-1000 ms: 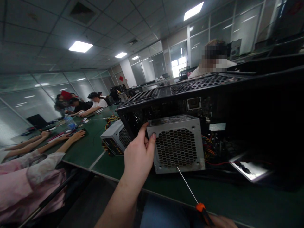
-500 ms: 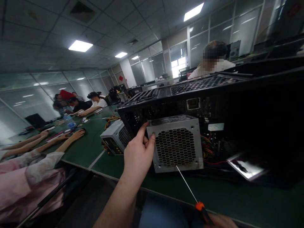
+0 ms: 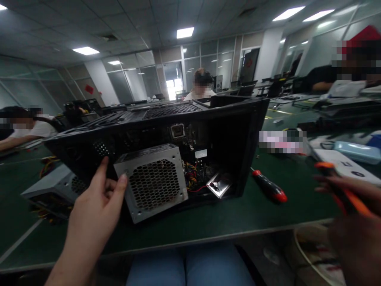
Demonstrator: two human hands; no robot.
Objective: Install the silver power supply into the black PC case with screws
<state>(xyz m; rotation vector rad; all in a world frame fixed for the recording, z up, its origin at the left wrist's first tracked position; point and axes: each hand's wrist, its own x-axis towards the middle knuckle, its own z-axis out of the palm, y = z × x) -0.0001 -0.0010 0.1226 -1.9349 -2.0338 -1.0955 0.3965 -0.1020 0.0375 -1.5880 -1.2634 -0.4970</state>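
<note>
A grey power supply [image 3: 157, 184] with a honeycomb grille sits tilted at the open side of a black computer case [image 3: 131, 126]. My left hand [image 3: 93, 202] is at its left edge, thumb on the front corner and index finger raised apart from the metal; the other fingers curl partly out of sight. At the right, my right hand [image 3: 351, 226] is closed around the orange and black handle of a screwdriver [image 3: 330, 171], blurred by motion. A red and black screwdriver [image 3: 269, 186] lies on the table between the case and that hand.
Left of the case stands a second power supply [image 3: 50, 186] with cables. A silver drive-like box [image 3: 219, 184] leans inside the case. A light blue case [image 3: 357, 152] and a white box [image 3: 342, 159] lie right. A bucket [image 3: 309, 254] stands below the table edge [image 3: 208, 238].
My view has swung right. The screwdriver in my right hand has moved away from the power supply's grille to the right. My left index finger has lifted off the power supply; the thumb stays there.
</note>
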